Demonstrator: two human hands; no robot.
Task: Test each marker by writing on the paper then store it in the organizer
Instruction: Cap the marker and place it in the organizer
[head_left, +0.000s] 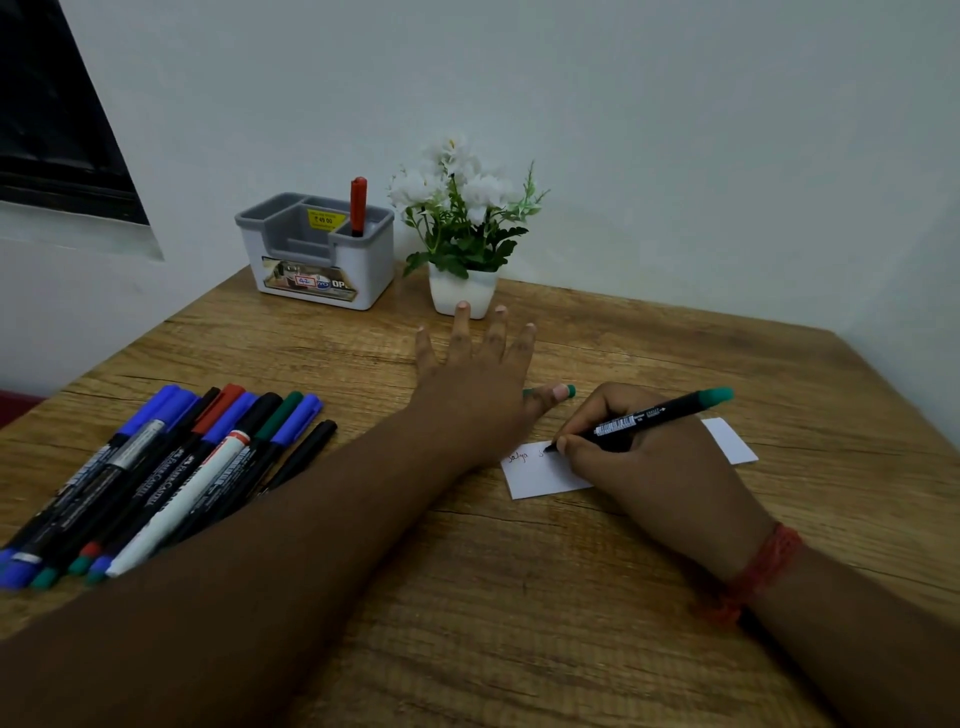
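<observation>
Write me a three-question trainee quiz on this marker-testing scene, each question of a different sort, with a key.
1. True or false: the grey and white plastic organizer already holds one red-capped marker.
2. Multiple choice: the right hand holds the green-ended black marker with its tip on:
A. the wooden table
B. the small white paper
C. the white flower pot
3. Fill in: the left hand lies with fingers spread, its thumb by a small green ____.

Key: 1 true; 2 B; 3 cap.
</observation>
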